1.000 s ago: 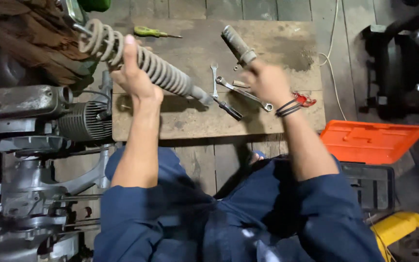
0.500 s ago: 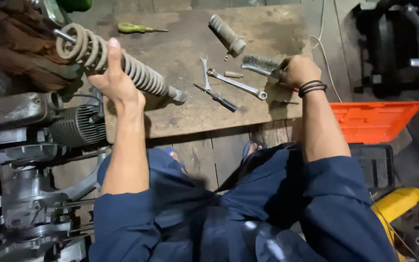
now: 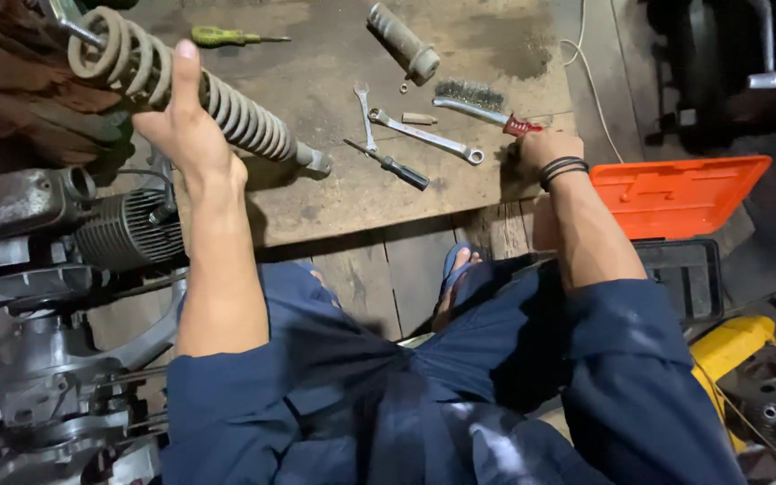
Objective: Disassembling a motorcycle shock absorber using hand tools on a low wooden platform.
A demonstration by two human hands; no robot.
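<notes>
Gripping the coil-spring shock absorber [image 3: 199,90] called for a firm wrap low on the coils, and the left hand [image 3: 186,135] had its fingers curled around the spring with the thumb laid along the top, holding the unit tilted above the wooden board [image 3: 334,198], its lower stud end near the surface. The right hand [image 3: 545,148] was closed on the red handle of the wire brush [image 3: 478,101], whose bristled head lay on the board; a good stroke would, by judgement, need the brush lifted and drawn along the coils rather than across them. The spring appeared dusty and tan, its coils round in section and closely wound. Two open-ended spanners [image 3: 424,135] of bright steel, a black-handled screwdriver [image 3: 392,164], a ribbed grey rubber grip [image 3: 403,40] and a green-handled screwdriver [image 3: 226,38] lay apart on the stained, rough board. A finned engine cylinder [image 3: 127,233] sat at the left, an orange plastic case lid [image 3: 675,193] at the right.
</notes>
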